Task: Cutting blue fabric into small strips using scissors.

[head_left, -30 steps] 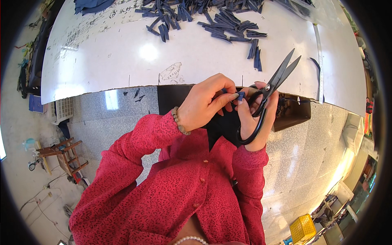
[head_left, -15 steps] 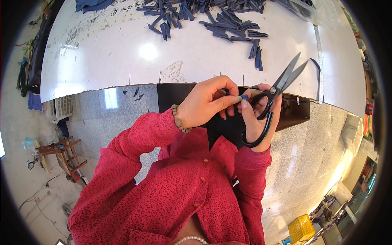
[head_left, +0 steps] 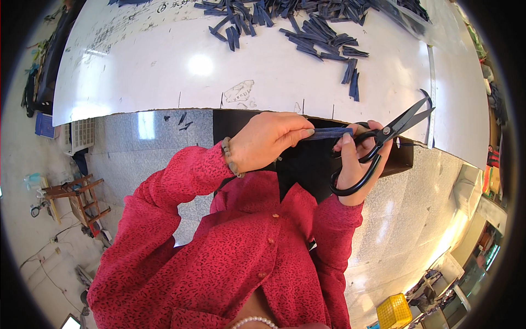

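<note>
A short navy fabric strip is stretched level between my two hands, just off the table's near edge. My left hand pinches its left end between thumb and forefinger. The thumb and fingers of my right hand grip the other end. Black-handled scissors also sit in my right hand, their loops around or against the fingers. Their blades point up and to the right, slightly apart, over the table edge. Many similar navy strips lie heaped at the far side of the white table.
A clear plastic bag lies at the table's far right, near a pale measuring strip. Below the edge is a black cloth. A wooden stool stands at left, and a yellow basket at lower right.
My hands have drawn apart, and the strip, earlier mostly hidden, is now extended between them. The right hand and scissors moved right; the left hand moved slightly left.
</note>
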### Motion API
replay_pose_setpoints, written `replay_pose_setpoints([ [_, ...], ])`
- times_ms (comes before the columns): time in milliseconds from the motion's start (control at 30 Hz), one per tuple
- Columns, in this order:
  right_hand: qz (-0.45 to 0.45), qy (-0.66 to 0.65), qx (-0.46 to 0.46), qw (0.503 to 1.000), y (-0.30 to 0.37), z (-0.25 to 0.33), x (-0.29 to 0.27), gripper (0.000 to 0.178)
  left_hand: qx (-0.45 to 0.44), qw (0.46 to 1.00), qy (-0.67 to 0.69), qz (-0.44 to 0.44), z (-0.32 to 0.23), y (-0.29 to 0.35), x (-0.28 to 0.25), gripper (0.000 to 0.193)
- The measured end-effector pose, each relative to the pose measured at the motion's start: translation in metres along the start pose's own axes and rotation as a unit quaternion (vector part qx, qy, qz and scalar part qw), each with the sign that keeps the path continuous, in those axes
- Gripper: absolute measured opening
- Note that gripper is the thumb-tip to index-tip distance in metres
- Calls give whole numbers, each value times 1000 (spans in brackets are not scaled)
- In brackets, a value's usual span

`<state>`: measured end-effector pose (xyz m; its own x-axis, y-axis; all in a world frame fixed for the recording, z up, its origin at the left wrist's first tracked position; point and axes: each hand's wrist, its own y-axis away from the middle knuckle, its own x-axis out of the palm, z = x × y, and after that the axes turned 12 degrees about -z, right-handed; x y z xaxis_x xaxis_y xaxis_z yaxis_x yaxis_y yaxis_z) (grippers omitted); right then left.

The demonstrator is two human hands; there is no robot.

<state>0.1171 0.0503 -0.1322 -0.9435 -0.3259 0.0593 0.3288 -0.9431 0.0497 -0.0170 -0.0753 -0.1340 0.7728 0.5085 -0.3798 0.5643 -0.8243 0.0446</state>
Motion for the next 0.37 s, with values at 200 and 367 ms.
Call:
replay_pose_setpoints([
  [200, -9, -14, 17, 1000, 2, -1, 3, 46, 54, 995, -49, -69, -7, 3, 0, 22],
  [367, -10, -25, 18, 999, 2, -2, 4, 46, 131, 982, -125, -52, 9, 2, 3, 38],
])
